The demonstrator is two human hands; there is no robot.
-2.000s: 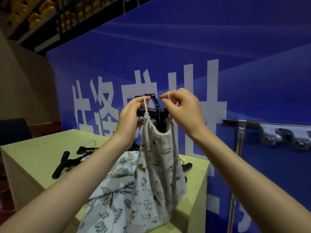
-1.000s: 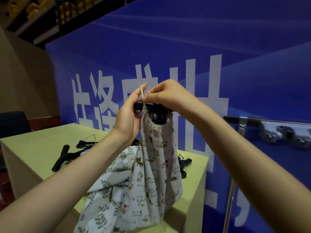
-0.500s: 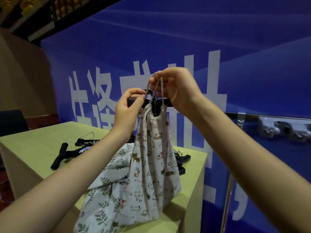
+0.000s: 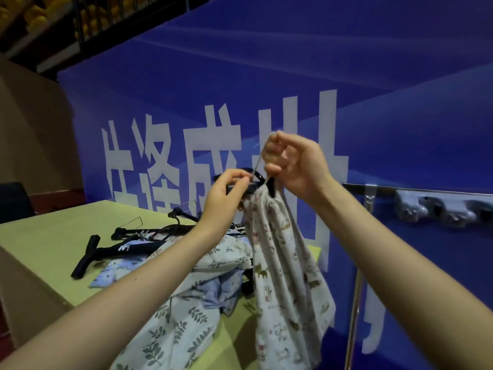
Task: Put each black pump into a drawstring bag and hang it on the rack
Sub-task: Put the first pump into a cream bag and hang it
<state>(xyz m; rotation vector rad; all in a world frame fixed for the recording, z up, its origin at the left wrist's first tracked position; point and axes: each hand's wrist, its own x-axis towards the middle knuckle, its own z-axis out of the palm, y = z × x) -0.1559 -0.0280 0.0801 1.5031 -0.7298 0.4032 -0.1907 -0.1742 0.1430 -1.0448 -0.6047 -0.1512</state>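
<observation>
A cat-print drawstring bag hangs in the air over the table's right edge, with a black pump's handle poking out of its gathered mouth. My right hand grips the bag's cord and holds it taut above the mouth. My left hand pinches the pump handle at the bag's neck. More black pumps lie on the table to the left. The metal rack stands at the right.
A pile of leaf-print and blue bags lies on the yellow-green table. White clamp-like pieces hang on the rack's bar. A blue banner wall stands close behind. A dark chair is at the far left.
The bag has lifted off the table and swung to the right. My right hand moved from the bag's mouth to above it, pulling the cord taut; the mouth has drawn tighter.
</observation>
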